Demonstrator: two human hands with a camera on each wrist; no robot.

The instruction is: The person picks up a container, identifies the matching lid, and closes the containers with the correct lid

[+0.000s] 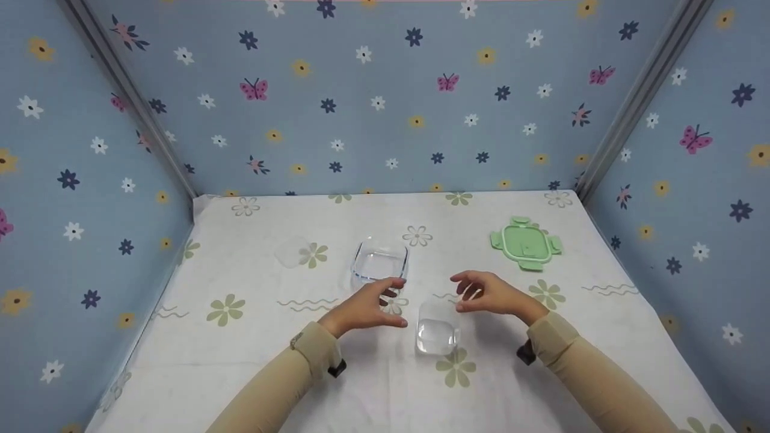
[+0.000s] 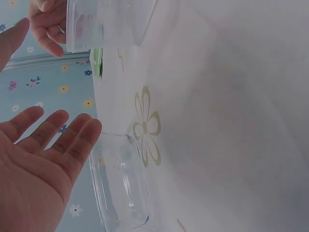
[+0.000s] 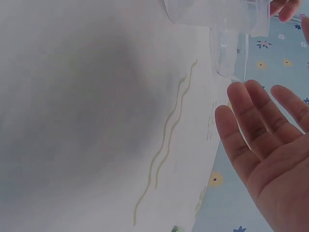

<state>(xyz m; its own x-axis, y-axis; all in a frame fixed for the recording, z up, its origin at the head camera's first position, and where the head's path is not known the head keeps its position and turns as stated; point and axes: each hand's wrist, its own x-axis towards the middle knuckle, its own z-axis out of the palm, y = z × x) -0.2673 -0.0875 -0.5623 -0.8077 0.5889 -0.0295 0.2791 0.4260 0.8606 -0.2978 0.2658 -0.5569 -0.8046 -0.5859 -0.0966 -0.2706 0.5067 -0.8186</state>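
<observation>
Seen from the head: left hand (image 1: 368, 308) and right hand (image 1: 490, 293) poised above the flowered tablecloth (image 1: 240, 361), fingers loose and slightly bent, grasping nothing, with the small clear container (image 1: 437, 328) standing on the cloth between and just below them. Just beyond the left fingertips, a larger clear glass container (image 1: 380, 263), upright and open-topped. Farther back on the right, well apart from both hands, a green lid (image 1: 525, 243) lying flat; on the left, a faint clear lid (image 1: 293, 252) resting on the cloth. From the left wrist: palm of the left hand (image 2: 36, 162) spread and released, fingers straight, close beside the glass container (image 2: 120, 186) but not visibly touching; small container (image 2: 104, 21) at the top edge, right hand (image 2: 47, 21) behind it. From the right wrist: right hand (image 3: 268, 150) likewise unclenched, fingers extended over the cloth, small container (image 3: 217, 14) near the top edge, apart from the fingertips.
</observation>
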